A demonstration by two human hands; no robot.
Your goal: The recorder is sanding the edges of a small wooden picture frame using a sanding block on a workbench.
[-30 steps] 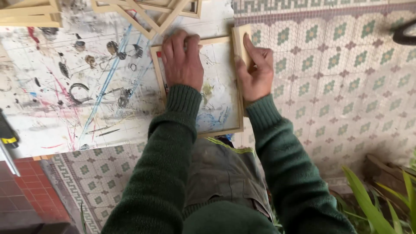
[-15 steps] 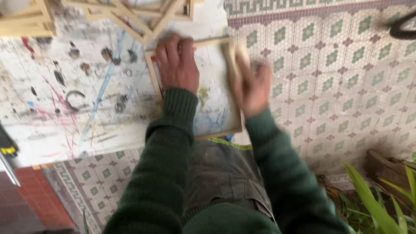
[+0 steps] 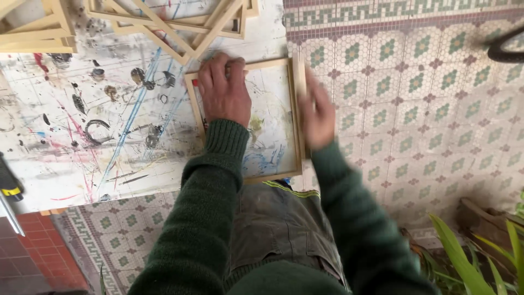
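A pale wooden rectangular frame [image 3: 295, 117] lies flat on the near right corner of a white, paint-stained board [image 3: 82, 136], its right rail along the board's edge, beyond which a floor of small green, white and dull-red mosaic tiles [image 3: 426, 109] begins. The frame's long axis runs away from the person, from the near rail by the grey trousers [image 3: 278, 218] up to the far rail, and it is tilted slightly so that its far end leans to the left. The left hand [image 3: 222, 92] lies flat, palm down, over the frame's far left corner, fingers spread across the far rail and pressing it to the board. The right hand [image 3: 316, 109] is blurred; it sits against the outer side of the right rail, but whether it grips the rail or holds something against it cannot be told. More pale wooden frames [image 3: 180, 24] lie in a loose pile just past the left hand's fingertips. Green plant leaves [image 3: 469, 257] show at the lower right.
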